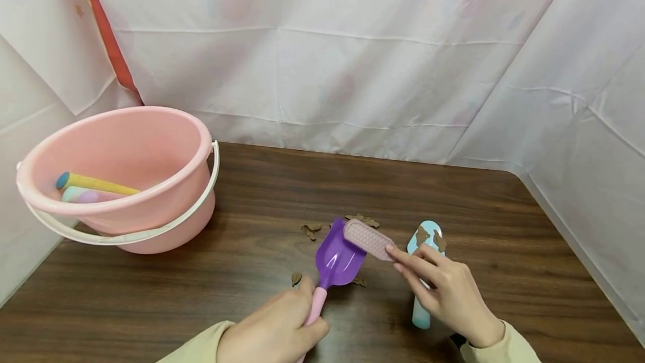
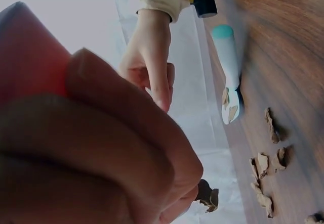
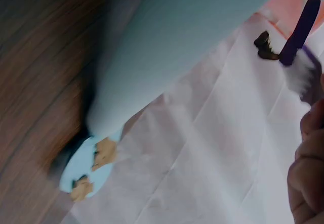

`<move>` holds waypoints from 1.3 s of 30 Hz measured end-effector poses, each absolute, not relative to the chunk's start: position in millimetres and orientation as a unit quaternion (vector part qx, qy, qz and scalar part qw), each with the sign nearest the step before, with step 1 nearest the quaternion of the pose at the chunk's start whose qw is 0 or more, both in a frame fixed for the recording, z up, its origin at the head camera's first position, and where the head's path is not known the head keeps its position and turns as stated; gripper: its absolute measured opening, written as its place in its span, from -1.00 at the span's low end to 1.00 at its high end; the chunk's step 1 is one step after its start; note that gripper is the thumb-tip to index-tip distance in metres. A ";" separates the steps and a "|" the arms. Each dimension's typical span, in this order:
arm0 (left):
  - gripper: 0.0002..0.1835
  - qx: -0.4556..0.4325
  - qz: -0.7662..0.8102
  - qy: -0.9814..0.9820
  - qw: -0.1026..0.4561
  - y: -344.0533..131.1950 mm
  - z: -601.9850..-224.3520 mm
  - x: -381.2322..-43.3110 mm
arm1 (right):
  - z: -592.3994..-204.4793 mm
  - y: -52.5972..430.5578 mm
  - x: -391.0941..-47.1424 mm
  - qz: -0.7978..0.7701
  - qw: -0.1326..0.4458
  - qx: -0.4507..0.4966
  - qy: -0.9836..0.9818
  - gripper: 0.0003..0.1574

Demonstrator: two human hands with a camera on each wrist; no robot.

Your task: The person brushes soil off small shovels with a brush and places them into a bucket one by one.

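Note:
In the head view my left hand (image 1: 274, 321) grips the pink handle (image 1: 316, 302) of a toy shovel with a purple blade (image 1: 330, 256), low over the table. My right hand (image 1: 448, 290) pinches one end of a pale pink brush (image 1: 370, 238) with a textured face. Its far end lies over the blade's upper right edge. Dry brown leaf pieces (image 1: 312, 231) lie around the blade. Near my right hand rests a light blue shovel (image 1: 421, 313), partly hidden by it, with leaf bits (image 3: 105, 153) on its blade. In the left wrist view, my left fingers (image 2: 121, 128) are curled.
A pink bucket (image 1: 196, 217) with a white handle stands at the left. Inside lean a yellow stick (image 1: 101, 185) with a blue end and a pastel one (image 1: 93, 195). White sheeting (image 1: 322, 71) hangs behind and along both sides of the dark wooden table (image 1: 252, 189).

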State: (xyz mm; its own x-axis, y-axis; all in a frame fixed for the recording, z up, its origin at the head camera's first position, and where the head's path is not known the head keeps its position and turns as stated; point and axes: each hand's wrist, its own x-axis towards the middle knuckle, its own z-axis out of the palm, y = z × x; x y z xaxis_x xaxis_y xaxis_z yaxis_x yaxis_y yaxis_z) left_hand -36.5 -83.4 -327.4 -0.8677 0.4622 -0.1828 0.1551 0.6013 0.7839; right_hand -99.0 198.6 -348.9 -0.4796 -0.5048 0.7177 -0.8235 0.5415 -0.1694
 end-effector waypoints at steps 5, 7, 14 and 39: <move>-0.60 0.182 0.423 0.869 0.183 -85.5 -330.0 -34.1 | -354.2 206.1 -103.7 0.233 0.312 0.352 -0.851 -0.61; -0.62 0.182 0.424 0.868 0.182 -85.5 -329.7 -33.9 | -355.0 207.1 -103.7 0.228 0.308 0.337 -0.860 -0.65; -0.62 0.182 0.427 0.866 0.186 -85.1 -328.0 -34.4 | -353.8 207.1 -101.8 0.247 0.309 0.304 -0.866 -0.68; -0.77 0.180 0.421 0.870 0.184 -80.5 -327.7 -36.8 | -341.7 161.1 -83.1 0.306 0.281 0.468 -0.780 -0.65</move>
State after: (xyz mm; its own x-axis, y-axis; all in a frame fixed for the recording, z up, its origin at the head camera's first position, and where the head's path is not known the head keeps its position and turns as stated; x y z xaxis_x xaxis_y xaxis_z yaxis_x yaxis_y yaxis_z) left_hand -36.8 -80.5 -327.7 -0.8670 0.4688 -0.1690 0.1588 0.5813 0.7981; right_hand -83.1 161.1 -341.7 -0.4041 -0.5577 0.7250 -0.9021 0.3742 -0.2150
